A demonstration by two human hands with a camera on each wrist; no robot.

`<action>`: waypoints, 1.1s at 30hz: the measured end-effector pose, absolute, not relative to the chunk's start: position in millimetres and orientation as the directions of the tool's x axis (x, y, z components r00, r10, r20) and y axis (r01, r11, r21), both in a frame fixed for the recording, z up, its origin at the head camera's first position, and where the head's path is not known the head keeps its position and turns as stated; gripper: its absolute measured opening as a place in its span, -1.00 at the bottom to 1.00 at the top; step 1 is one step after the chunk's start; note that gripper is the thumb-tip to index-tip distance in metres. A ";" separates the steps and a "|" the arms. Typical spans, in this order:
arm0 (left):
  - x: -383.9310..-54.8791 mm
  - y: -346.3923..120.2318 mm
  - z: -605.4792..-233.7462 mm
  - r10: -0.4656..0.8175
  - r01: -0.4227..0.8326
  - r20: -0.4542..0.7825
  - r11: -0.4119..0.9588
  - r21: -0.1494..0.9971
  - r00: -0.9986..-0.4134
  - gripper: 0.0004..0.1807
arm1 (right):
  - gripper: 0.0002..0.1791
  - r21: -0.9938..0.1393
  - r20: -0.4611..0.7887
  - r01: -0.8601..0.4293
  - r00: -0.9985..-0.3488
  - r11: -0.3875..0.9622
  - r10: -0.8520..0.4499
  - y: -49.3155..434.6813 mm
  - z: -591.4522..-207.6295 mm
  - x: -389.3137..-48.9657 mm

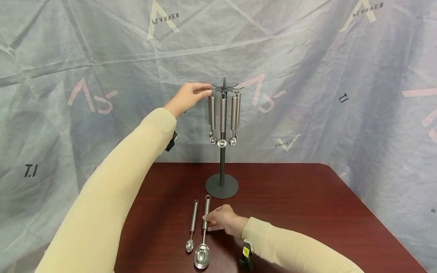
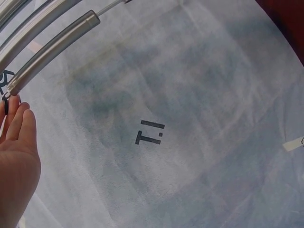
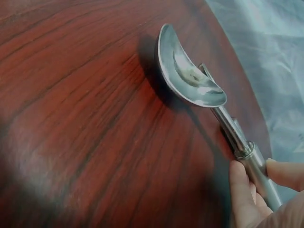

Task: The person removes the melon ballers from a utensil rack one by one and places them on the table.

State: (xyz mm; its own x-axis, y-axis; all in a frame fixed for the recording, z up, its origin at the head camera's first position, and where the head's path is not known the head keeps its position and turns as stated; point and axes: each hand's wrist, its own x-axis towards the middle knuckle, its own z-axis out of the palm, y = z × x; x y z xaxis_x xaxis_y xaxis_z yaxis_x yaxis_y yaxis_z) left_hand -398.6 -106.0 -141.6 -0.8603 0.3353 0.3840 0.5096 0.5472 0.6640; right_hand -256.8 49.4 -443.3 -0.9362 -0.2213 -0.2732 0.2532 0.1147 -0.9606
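Your left hand (image 1: 191, 96) is up at the top of the rack (image 1: 222, 161), thumb and fingers pinching a dark hook (image 2: 6, 107), while your right hand (image 1: 223, 219) is down low with the handle of the bigger spoon (image 1: 205, 224) pinched between thumb and fingers. Biggest thing around you is the greyish printed cloth (image 1: 136, 57) hanging behind everything, then the reddish-brown table (image 1: 286, 189) in front of it. The rack stands upright on that, on a round flat base, a bit beyond your right hand. Its hooks carry a ring of steel-handled utensils (image 1: 223, 117), all hanging straight down, with the leftmost ones right by your left fingertips. The bigger spoon is in front of the base, bowl toward you, loop end at the rack; can't tell if it's fully flat on the wood. Smallest is the slim spoon (image 1: 193, 222) just left of it, bowl your way too
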 end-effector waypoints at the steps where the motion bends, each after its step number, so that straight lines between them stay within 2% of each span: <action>1: -398.5 -106.1 -142.0 0.335 0.510 0.385 0.546 0.664 -0.860 -0.46 | -0.83 -0.958 -0.283 0.264 -0.934 0.113 -0.219 48.3 -444.5 -256.6; 6: -397.5 -104.8 -142.1 0.339 0.508 0.379 0.540 0.671 -0.861 -0.44 | -0.82 -0.948 -0.314 0.296 -0.932 0.120 -0.182 43.5 -446.9 -257.4; 16: -394.0 -103.6 -140.4 0.334 0.509 0.384 0.535 0.674 -0.861 -0.45 | -0.61 -0.935 -0.340 0.319 -0.931 0.153 -0.133 39.2 -441.2 -262.3; 26: -396.0 -105.9 -140.8 0.323 0.497 0.378 0.541 0.678 -0.868 -0.44 | -0.77 -0.935 -0.329 0.299 -0.932 0.189 -0.154 39.2 -442.5 -261.9; 33: -393.1 -105.2 -139.4 0.314 0.472 0.354 0.548 0.690 -0.881 -0.43 | -0.73 -0.931 -0.327 0.289 -0.932 0.220 -0.156 39.1 -444.2 -263.5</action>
